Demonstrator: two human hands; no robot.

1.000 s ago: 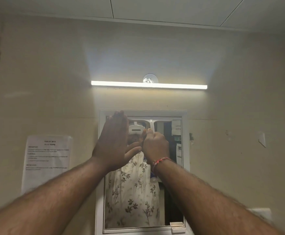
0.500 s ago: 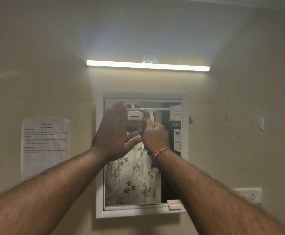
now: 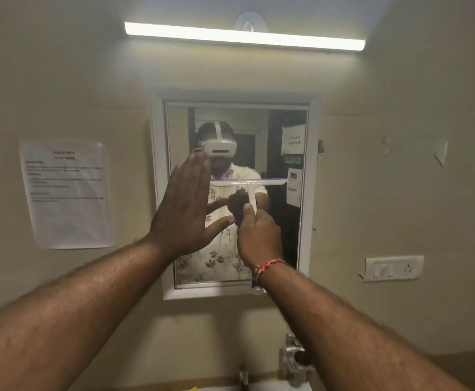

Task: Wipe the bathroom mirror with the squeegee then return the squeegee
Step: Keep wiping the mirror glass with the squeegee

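White plastic squeegee (image 3: pixel 249 184), T-shaped, lies with its blade level across the middle of the white-framed mirror (image 3: pixel 305 193); the right hand (image 3: pixel 259 235) fists its handle. Left hand (image 3: pixel 184 210) is flat, fingers together, on the glass. Wall notice (image 3: pixel 67 193) print is too blurred to read.

The beige wall (image 3: pixel 372 165) carried a white-framed mirror (image 3: pixel 305 193) at its middle. Above that ran a lit tube light (image 3: pixel 244 36) with a clear suction hook (image 3: pixel 250 22) touching its upper edge. A printed paper notice (image 3: pixel 67 194) was stuck left of the frame. Lower right sat a white switch plate (image 3: pixel 391 268). A torn scrap of tape (image 3: pixel 442 151) clung higher up.
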